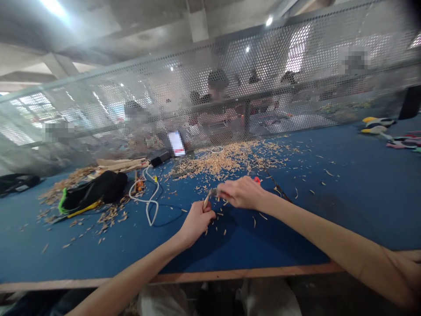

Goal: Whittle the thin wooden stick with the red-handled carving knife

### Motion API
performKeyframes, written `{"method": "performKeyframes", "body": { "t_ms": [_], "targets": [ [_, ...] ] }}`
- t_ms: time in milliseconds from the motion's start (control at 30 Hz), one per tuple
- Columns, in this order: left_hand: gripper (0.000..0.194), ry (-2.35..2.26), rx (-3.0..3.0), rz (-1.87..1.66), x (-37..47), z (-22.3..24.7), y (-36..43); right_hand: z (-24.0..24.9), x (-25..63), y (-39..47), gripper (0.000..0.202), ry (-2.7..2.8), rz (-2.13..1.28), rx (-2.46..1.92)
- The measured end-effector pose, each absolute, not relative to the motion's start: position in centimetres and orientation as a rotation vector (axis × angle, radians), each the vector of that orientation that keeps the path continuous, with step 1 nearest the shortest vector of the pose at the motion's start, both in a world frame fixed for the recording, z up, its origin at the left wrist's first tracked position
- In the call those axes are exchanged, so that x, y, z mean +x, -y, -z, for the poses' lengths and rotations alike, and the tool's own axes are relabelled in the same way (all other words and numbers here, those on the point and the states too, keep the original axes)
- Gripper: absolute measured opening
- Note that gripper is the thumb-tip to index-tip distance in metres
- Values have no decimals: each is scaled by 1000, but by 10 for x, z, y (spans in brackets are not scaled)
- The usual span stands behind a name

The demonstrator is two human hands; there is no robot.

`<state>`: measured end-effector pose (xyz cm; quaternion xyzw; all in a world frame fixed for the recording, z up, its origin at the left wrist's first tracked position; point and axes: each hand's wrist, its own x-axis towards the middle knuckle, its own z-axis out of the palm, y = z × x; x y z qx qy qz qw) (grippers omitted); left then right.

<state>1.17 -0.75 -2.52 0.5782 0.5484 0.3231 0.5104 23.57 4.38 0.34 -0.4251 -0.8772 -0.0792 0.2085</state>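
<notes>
My left hand is closed around a small piece of pale wood, whose tip sticks up past the thumb. My right hand is wrapped round a knife with a red handle end showing behind the hand. The knife's short grey blade meets or nearly meets the wood's upper end; motion blur hides whether they touch. Both hands are just above the blue tabletop. Curled wood shavings lie in a wide heap beyond them, with loose ones under the hands.
A white cable loops left of my hands. Further left lie a black cloth item and a yellow-handled tool. A lit phone leans near the perforated metal screen. Gloves lie far right. People sit beyond the screen.
</notes>
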Motion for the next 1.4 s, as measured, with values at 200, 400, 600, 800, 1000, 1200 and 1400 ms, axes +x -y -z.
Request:
{"method": "performKeyframes", "body": {
  "t_ms": [200, 400, 600, 800, 1000, 1200, 1400],
  "targets": [
    [33, -1356, 1374, -778, 13, 25, 8, -24, 308, -81, 45, 1744, 224, -1467],
    [35, -1350, 1356, -832, 17, 25, 5, -2, 248, -41, 41, 2215, 38, -1196],
    [22, -1209, 1420, -890, 19, 20, 7, 5, 199, -8, 30, 2514, -15, -1082],
    [16, -1128, 1504, -925, 23, 10, 12, 4, 196, -6, 28, 2577, -60, -1173],
    [16, -1202, 1535, -852, 17, 14, 11, 3, 202, -11, 29, 2602, -57, -1148],
    [22, -1229, 1541, -724, 12, 26, 4, 11, 215, -18, 44, 2627, 193, -1123],
    [28, -1244, 1399, -726, 14, 23, 2, 12, 217, -26, 48, 2621, 308, -1106]
  ]
}}
